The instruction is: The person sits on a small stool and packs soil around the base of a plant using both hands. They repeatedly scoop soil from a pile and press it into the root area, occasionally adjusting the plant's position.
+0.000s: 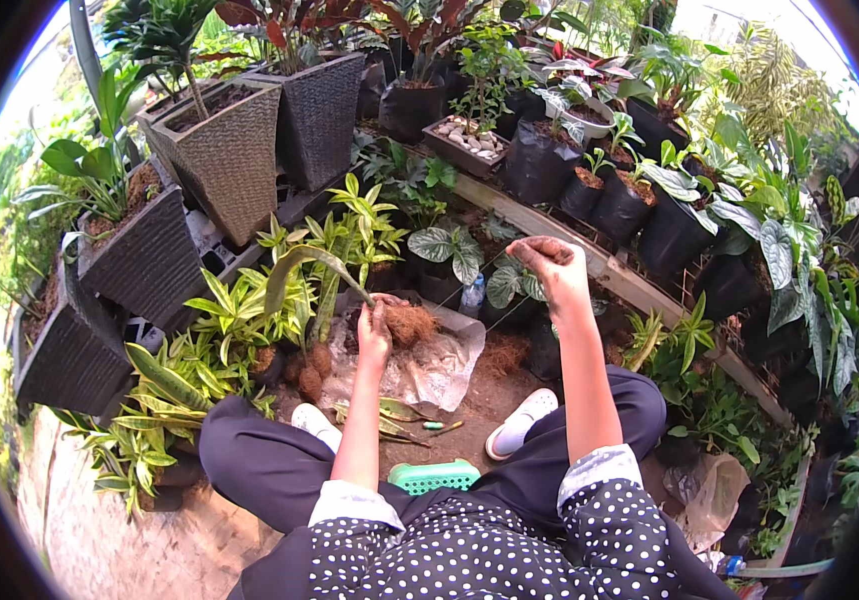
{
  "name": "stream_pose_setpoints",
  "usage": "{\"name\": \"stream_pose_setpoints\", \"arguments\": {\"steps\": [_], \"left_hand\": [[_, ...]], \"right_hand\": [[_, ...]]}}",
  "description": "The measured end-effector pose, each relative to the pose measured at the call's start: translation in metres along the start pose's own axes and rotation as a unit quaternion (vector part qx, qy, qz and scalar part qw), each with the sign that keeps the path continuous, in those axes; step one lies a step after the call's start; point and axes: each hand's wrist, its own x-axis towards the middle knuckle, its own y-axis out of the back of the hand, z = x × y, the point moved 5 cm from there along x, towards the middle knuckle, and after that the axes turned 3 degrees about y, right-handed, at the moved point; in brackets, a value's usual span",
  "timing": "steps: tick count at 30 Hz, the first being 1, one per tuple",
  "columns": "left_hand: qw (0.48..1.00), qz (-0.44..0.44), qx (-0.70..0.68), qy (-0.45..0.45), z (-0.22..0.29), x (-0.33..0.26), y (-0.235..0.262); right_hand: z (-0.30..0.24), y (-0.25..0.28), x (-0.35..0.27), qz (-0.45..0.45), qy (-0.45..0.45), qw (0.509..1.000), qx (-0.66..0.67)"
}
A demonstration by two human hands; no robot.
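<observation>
Holding the plant (pixel 349 277) low on its body, the left hand (pixel 374 328) was closed near the place where the long leaf (pixel 281 275) met the brown, fibrous root ball (pixel 411 323). The plant was in front of the person, above a crumpled clear plastic sheet (pixel 464 345) which lay on the ground (pixel 454 450). The right hand (pixel 556 265) was raised, well apart from it, with its fingers bent inward and their tips close together. A thin line showed below this hand, but I could not tell if the fingers pinched it.

In my judgement, the plant was rather light, with most of its weight in the root ball. The leaf looked thick and a little stiff, so it probably could bend in an arch but crease under a hard squeeze. The root ball seemed soft and rough, not slippery, and likely to drop loose fibres when rubbed. The safest hold was therefore at the base, with some support under the roots, and not by the tip of the leaf.
</observation>
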Motion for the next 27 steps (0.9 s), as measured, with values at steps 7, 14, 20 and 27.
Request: {"name": "stream_pose_setpoints", "arguments": {"steps": [7, 14, 20, 27], "left_hand": [[0.995, -0.081, -0.045, 0.035, 0.013, -0.006, -0.033], [0.985, -0.124, -0.070, 0.096, 0.027, -0.013, -0.052], [0.980, -0.138, -0.094, 0.109, 0.037, -0.020, -0.066], [0.976, -0.168, -0.103, 0.090, 0.041, -0.023, -0.074]], "right_hand": [[0.031, 0.027, 0.037, 0.038, -0.024, 0.999, -0.027], [0.066, 0.042, 0.052, 0.035, 0.021, 0.984, -0.172], [0.079, 0.029, 0.043, 0.044, 0.099, 0.975, -0.196], [0.126, 0.007, 0.026, 0.072, 0.064, 0.952, -0.290]]}}
